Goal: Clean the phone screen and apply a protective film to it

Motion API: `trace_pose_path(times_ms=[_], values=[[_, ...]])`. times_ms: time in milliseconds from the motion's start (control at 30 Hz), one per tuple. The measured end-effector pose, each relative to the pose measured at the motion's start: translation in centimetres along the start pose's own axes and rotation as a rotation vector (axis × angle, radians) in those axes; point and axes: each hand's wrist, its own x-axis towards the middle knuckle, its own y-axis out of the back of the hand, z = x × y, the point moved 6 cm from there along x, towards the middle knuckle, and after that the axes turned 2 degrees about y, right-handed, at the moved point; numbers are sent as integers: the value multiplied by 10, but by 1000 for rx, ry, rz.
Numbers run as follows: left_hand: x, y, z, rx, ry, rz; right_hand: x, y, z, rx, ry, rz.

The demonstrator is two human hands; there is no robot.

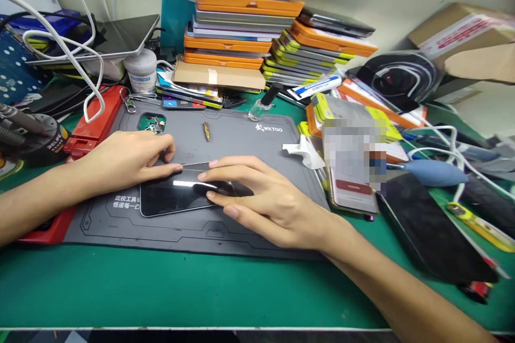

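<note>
A smartphone (164, 198) with a glossy dark screen lies flat on the grey work mat (241, 131). My left hand (132, 158) is at its far left side, thumb stretched along the far edge and index finger bent, with a gap between them. Over the phone's right end, my right hand (269, 201) has its fingers spread, their tips on or just above the glass. A clear strip at that end is partly covered by the fingers; I cannot tell whether it is film or glass. Beyond the phone lies a small brass-coloured bit (206, 131).
Small metal parts sit in a mat recess (152, 122). A glass bottle (263, 104) with a black cap and crumpled white tissue (306, 153) lie farther back. Another phone (350, 171), lit, leans at right near a blue air blower (434, 171). Stacked orange cases (245, 5) rise behind.
</note>
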Motion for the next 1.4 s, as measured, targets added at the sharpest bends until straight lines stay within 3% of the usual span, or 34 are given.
trace_pose_path(times_ms=[167,267,433,567,1000,1233,1400], values=[[0,2,-1,-12,-2,4,1,-6,-4,-14,6,-45],[0,2,-2,-23,-5,8,1,5,2,-65,-8,-38],[3,2,-5,-25,7,-5,-9,35,30,-126,-125,92],[4,1,-7,-29,47,-31,-14,30,38,-100,-126,48],[5,0,-1,-27,34,-38,-8,22,21,-86,-80,103],[4,0,-2,-26,37,-5,4,13,-11,-113,31,49],[3,-1,-4,-21,48,-10,2,15,-8,-132,52,17]])
